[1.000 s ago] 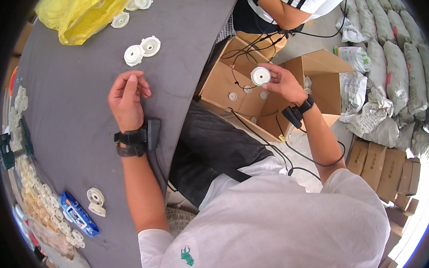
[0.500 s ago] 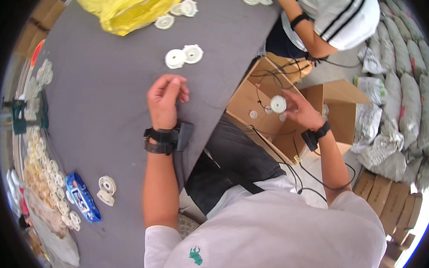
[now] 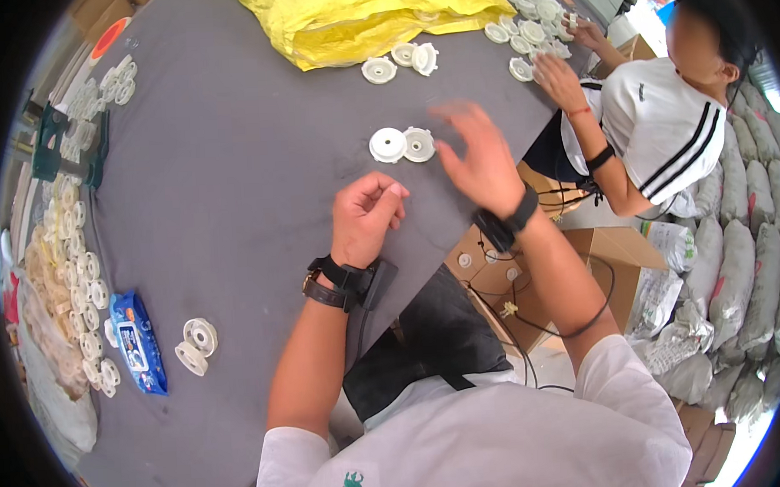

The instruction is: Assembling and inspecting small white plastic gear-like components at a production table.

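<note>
Two white plastic round parts, a disc-like one [image 3: 387,145] and a notched one [image 3: 419,144], lie overlapping on the grey-covered table. My right hand [image 3: 484,165] hovers just right of them, fingers stretched and thumb apart, slightly blurred and holding nothing. My left hand [image 3: 367,218] rests nearer me, below the pair and apart from it. Its fingers are loosely curled in, and nothing shows in them. Both wrists wear dark bands with a small black box. By my right side, partly hidden by my forearm, an open cardboard box [image 3: 487,278] holds a few white round parts.
A yellow bag [image 3: 346,32] lies at the far side, with white parts [image 3: 381,70] before it. At the far right a co-worker [image 3: 655,127] handles piled parts. On the left are a blue wipes pack [image 3: 137,341] and another pair [image 3: 196,346]. Cables hang near the box.
My right hand has left the box, where it held a white round part, and come up over the table, now empty. The view has shifted, bringing more of the co-worker in.
</note>
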Motion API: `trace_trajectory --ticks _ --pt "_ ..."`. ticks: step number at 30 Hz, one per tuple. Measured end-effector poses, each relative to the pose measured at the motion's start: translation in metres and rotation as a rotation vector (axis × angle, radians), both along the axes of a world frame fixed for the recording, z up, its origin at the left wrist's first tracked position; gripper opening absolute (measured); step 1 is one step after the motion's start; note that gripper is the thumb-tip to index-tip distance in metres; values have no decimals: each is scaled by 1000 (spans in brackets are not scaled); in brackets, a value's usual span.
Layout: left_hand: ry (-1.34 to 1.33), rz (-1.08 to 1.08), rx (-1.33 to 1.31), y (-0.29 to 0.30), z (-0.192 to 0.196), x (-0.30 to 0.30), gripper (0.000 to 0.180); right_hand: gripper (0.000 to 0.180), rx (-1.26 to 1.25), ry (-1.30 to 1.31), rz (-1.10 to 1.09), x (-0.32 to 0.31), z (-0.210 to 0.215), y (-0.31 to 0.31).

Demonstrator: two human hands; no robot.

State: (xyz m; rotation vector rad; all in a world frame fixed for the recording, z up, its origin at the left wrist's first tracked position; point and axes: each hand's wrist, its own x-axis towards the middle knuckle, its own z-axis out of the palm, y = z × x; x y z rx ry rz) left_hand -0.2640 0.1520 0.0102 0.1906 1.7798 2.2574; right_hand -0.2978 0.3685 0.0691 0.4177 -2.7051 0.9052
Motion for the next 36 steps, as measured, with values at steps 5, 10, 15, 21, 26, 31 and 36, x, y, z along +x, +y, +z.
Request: trace_trajectory --ticks 5,10,15,21,26,31,36 --pt "-19 -22 45 9 -1 -1 17 64 46 156 -106 -132 -42 26" --pt "-49 -9 123 1 -2 3 15 69 -141 -305 -97 -151 -19 21" --pt "-67 -35 114 5 2 0 14 67 -1094 -501 554 -94 12 23" --pt "-51 -11 40 -1 -1 -1 16 71 -1052 -548 581 -51 29 28" --pt "-39 1 64 5 2 -1 16 72 -703 -941 542 18 47 116" --pt "-39 -23 56 9 -3 0 16 63 -753 -975 448 67 50 149" --pt "-14 15 97 -1 -2 -2 14 62 -1047 -874 408 79 53 103"
